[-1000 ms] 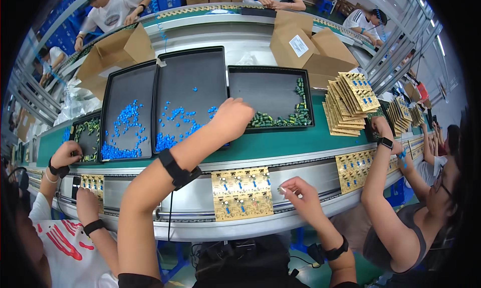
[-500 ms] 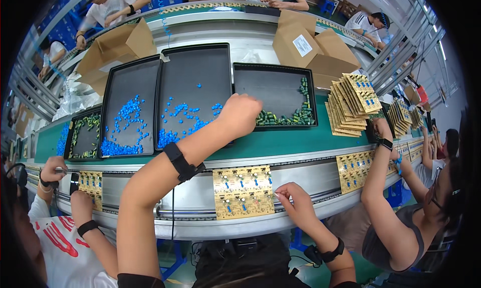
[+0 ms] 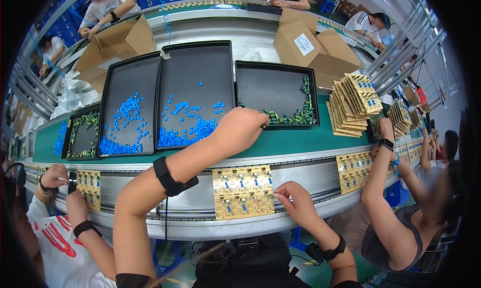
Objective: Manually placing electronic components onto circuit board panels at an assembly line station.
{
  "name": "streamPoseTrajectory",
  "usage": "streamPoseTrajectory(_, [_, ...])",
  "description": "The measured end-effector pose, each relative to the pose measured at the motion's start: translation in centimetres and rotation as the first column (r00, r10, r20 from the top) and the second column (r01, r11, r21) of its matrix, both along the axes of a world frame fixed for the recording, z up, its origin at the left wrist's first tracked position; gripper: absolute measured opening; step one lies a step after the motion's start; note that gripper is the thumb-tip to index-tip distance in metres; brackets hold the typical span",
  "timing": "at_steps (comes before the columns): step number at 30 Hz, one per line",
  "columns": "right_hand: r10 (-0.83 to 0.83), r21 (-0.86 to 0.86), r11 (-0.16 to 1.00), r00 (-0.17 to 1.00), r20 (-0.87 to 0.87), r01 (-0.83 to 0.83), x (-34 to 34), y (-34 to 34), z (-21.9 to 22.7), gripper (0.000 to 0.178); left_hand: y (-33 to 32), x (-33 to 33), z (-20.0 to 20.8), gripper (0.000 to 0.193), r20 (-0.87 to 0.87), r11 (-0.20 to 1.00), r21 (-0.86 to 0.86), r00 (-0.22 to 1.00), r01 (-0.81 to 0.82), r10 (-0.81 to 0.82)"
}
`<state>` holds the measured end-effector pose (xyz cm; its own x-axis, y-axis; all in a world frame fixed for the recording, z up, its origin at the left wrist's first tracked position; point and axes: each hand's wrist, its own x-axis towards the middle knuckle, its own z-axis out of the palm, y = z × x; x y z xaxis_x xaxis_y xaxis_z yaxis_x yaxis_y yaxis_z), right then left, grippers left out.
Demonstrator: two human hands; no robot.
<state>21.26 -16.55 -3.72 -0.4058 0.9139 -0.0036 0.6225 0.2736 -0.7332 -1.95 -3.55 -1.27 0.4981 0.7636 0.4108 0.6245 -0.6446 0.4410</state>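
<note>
My left hand (image 3: 239, 130) reaches across the line to the near left corner of a black tray (image 3: 273, 90) holding green cylindrical components (image 3: 293, 117). Its fingers are pinched together at the tray's near edge; what they hold, if anything, is hidden. A tan circuit board (image 3: 243, 210) lies on the conveyor in front of me, bearing blue and pale components. Beside the board's right edge is my right hand (image 3: 298, 203), thumb and index fingertip pressed together. Whatever lies in that pinch is too small to name.
Two black trays of blue components (image 3: 188, 130) stand left of the green ones, with a smaller tray (image 3: 82, 137) beyond. Stacked boards (image 3: 345, 110) rise at the right. Open cardboard boxes (image 3: 313, 50) stand behind. Co-workers' hands (image 3: 76, 203) work at both sides.
My left hand has come back slightly toward me, from over the green components to the tray's near edge. The right hand has barely moved.
</note>
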Motion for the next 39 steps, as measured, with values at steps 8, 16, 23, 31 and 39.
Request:
streamPoseTrajectory(8, [0.255,0.142,0.946,0.940,0.225,-0.291,-0.2,2.0,0.9,0.016,-3.6,-0.9,1.9,0.013,0.300,0.902,-0.418,0.954,0.113,0.020])
streamPoseTrajectory(16, [0.315,0.218,0.897,0.901,0.297,-0.385,-0.9,5.5,3.6,0.023,-7.5,-3.3,2.5,0.017,0.526,0.427,-0.821,0.792,0.379,0.308])
streamPoseTrajectory(23, [0.283,0.450,0.853,0.959,0.026,-0.264,-7.9,13.0,3.0,0.016,-8.4,-2.7,1.6,0.015,0.494,0.484,-0.801,0.846,0.353,0.200])
streamPoseTrajectory(31, [0.338,0.339,0.779,0.808,0.483,-0.528,-14.6,15.9,3.1,0.020,-9.6,0.1,0.2,0.012,-0.048,0.931,-0.342,0.987,0.130,-0.155])
streamPoseTrajectory(39, [0.403,0.157,0.840,0.791,0.460,-0.519,-15.0,16.8,2.2,0.017,-10.2,1.4,-0.7,0.008,-0.191,0.939,-0.326,0.966,0.106,-0.175])
